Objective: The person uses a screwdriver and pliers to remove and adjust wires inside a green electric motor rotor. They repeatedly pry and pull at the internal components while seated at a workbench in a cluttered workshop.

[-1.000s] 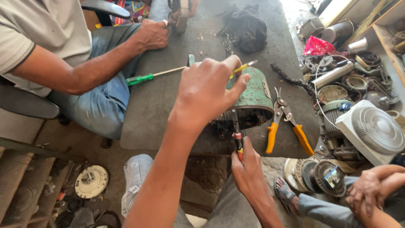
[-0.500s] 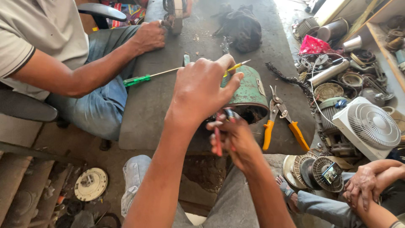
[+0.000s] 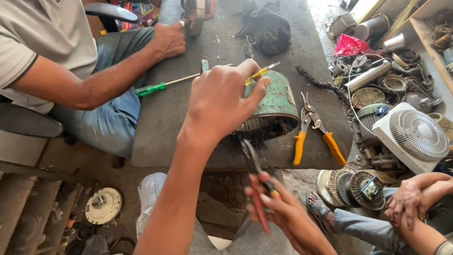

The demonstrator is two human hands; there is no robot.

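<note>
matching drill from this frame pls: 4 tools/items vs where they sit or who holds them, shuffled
Things:
1. red-handled pliers
2. orange-handled pliers
3. green-handled screwdriver
4. green motor housing

Places:
A. lying on the slab, right of the housing
B. under the left hand
C. in the right hand, nose at the housing's open end
D. lying on the slab, near a co-worker's forearm

Pairs: 1-C, 2-A, 3-D, 4-B

A green motor housing (image 3: 273, 101) is gripped by the left hand (image 3: 222, 101). Red-handled pliers (image 3: 257, 182) are held by the right hand (image 3: 283, 215) at its dark windings (image 3: 264, 137)
</note>
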